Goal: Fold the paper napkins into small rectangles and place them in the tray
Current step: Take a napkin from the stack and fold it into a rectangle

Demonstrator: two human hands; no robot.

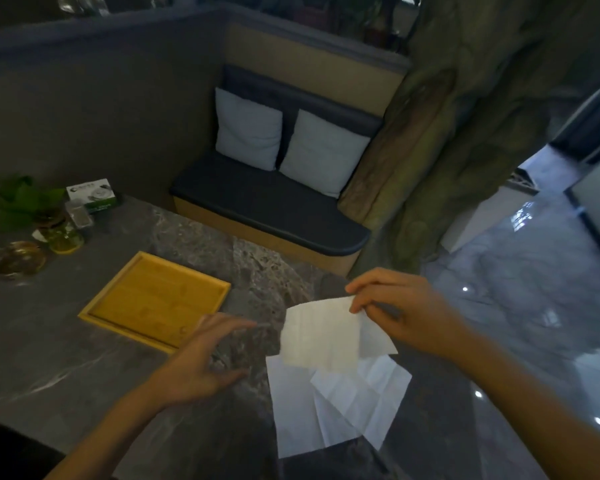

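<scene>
At the far left of the dark marbled stone surface (94, 344) stand an amber glass dish (18, 259), a small plant (25, 199) in a yellowish glass jar (63, 239), and a white and green box (92, 195). Right of these lies the tray (222, 289), a shallow square of yellow wood with a raised rim; nothing lies in it.

The left hand (205, 358) hovers just over the surface beside the tray's near corner, palm turned inward, fingers spread and loosely curved, grasping nothing; its fingertips point toward the raised napkin but stop short of it.

The right hand (399, 310) reaches in from the right and pinches the top corner of one napkin (323, 330) between thumb and forefinger, the other fingers curled behind. This thin white sheet hangs lifted off the surface, creased and partly doubled over.

Beneath it more napkins (336, 403) lie flat on the surface, unfolded, overlapping at odd angles, marked with fold lines.

Beyond the surface is a dark bench (257, 202) with two pale cushions (284, 140), and to the right a glossy floor (534, 306).
</scene>
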